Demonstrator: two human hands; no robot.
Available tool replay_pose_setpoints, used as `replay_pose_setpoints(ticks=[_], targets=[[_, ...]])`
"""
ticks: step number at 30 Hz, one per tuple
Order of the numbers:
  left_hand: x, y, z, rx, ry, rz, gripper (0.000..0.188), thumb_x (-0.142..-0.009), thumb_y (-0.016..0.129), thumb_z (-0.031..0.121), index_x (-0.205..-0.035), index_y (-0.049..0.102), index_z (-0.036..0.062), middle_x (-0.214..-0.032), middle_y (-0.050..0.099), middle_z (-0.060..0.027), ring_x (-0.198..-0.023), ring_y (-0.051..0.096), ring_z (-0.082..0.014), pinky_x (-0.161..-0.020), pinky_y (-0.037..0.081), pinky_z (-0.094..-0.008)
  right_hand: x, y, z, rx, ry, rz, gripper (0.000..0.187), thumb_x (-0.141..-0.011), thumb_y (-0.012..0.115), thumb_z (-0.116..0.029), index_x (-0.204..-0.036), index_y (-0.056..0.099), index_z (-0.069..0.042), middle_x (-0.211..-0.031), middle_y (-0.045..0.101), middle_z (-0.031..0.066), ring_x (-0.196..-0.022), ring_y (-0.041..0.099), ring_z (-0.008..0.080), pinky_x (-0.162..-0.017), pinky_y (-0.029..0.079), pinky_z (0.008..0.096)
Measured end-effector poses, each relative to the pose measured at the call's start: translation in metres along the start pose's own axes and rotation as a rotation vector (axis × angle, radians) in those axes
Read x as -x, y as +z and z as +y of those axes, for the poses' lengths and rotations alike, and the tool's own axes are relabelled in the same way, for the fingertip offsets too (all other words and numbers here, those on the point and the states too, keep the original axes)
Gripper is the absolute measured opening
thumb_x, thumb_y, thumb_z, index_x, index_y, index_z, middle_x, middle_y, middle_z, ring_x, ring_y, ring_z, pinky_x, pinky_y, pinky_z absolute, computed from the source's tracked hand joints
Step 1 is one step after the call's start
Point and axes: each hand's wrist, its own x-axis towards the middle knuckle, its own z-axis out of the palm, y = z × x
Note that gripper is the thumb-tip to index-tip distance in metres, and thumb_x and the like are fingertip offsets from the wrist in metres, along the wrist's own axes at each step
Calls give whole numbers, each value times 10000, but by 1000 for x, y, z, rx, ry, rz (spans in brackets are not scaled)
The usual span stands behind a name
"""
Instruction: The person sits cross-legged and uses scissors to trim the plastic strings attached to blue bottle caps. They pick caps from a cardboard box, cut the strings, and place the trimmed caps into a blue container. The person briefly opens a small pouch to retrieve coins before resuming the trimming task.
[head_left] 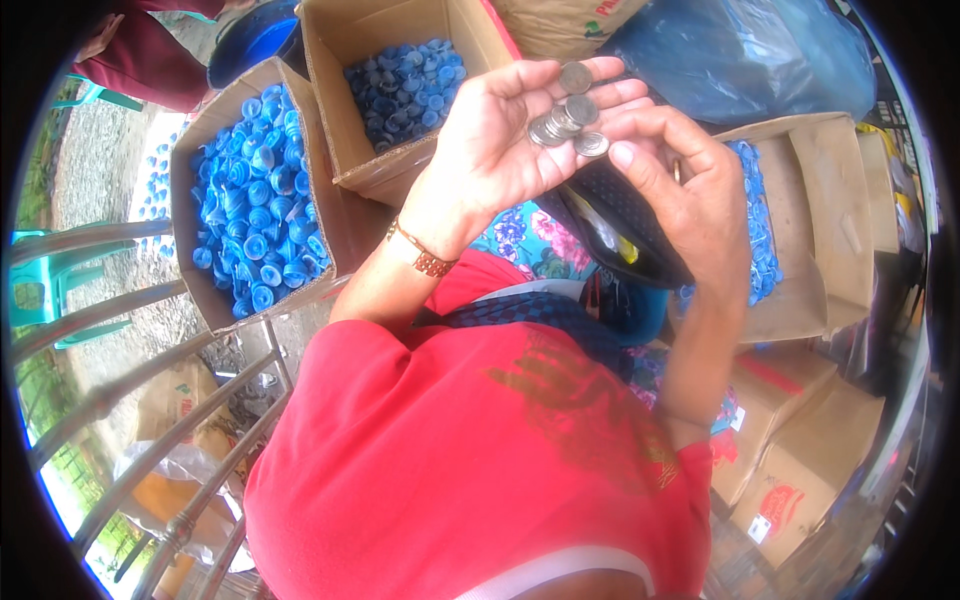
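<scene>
My left hand [500, 135] is turned palm up, fingers stretched out, bearing several silver coins [562, 118]. One coin rests alone on the fingers, while the others overlap nearer the palm. At the edge of that palm is another coin [592, 145], with the bent forefinger and thumb of my right hand [690, 170] closed at it. Just below both hands, a dark patterned pouch [655, 258] gapes at its zip, with something pale and yellow inside. Whether my right hand's other fingers touch the pouch is hidden.
Cardboard boxes of blue spiral-shaped pieces stand at the left [258, 205], ahead [385, 165] and at the right [840, 230]. A metal railing [110, 395] runs along my left. Blue plastic sheeting [745, 60] lies at the far right. Another person's dark red clothing [145, 60] shows at the far left.
</scene>
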Motion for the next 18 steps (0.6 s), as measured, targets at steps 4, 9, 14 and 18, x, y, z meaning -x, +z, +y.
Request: replay_pose_setpoints(ticks=[4, 9, 14, 18], targets=[[1, 2, -3, -77, -4, -13, 583, -938, 375, 224, -1402, 209, -88, -1429, 260, -310, -1249, 400, -449, -961, 462, -496, 5, 5, -6, 194, -83, 16, 122, -752, 696, -44, -868, 660, -42, -848, 596, 21, -674, 536, 100, -590, 428, 243], [1, 1, -4, 24, -39, -45, 609, -932, 397, 251, -1401, 216, -92, -1415, 289, -311, -1246, 413, -422, -1064, 346, -482, 1, 7, 0, 233, -218, 91, 126, -746, 690, -30, -861, 638, -25, -833, 593, 44, -656, 551, 127, -566, 434, 272], [2, 4, -7, -45, -51, 5, 597, -954, 271, 353, -1347, 332, -93, -1284, 463, -278, -1186, 468, -401, -1011, 401, -458, 0, 10, -4, 217, -50, 143, 155, -745, 681, -26, -889, 625, -19, -828, 594, 79, -674, 571, 151, -588, 456, 286], [3, 4, -7, -51, -71, -69, 604, -954, 265, 373, -1339, 353, -85, -1232, 504, -266, -1177, 475, -372, -1004, 399, -429, -3, 13, -1, 382, -225, 160, 180, -741, 676, -26, -908, 610, -16, -829, 595, 109, -691, 599, 209, -608, 478, 311]])
